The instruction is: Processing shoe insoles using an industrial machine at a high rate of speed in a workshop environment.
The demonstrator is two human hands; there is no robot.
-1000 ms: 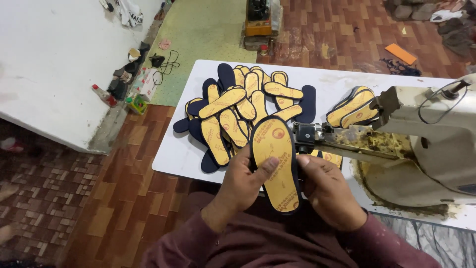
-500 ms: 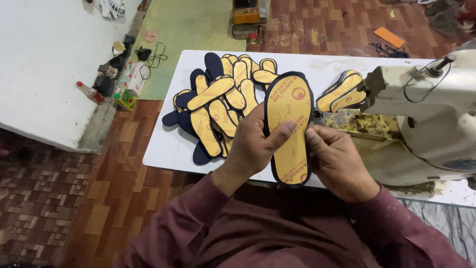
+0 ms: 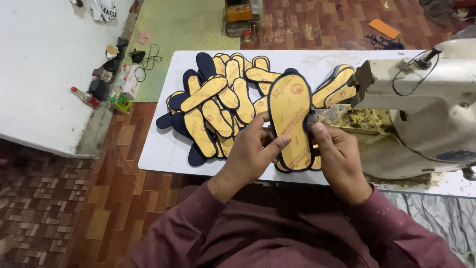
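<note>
I hold a yellow insole (image 3: pixel 290 120) with a dark rim flat above the white worktop (image 3: pixel 163 149), my left hand (image 3: pixel 253 154) and right hand (image 3: pixel 337 159) pinching its edges beside the sewing machine (image 3: pixel 426 109); more insoles (image 3: pixel 218 104) lie heaped behind.

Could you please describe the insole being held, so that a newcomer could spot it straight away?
Start at the big cream sewing machine on the white table. Just left of it, the left hand and right hand grip one yellow insole with a dark edge. Unlike the heaped insoles lying flat beside it, it alone is lifted and held lengthwise.
</note>
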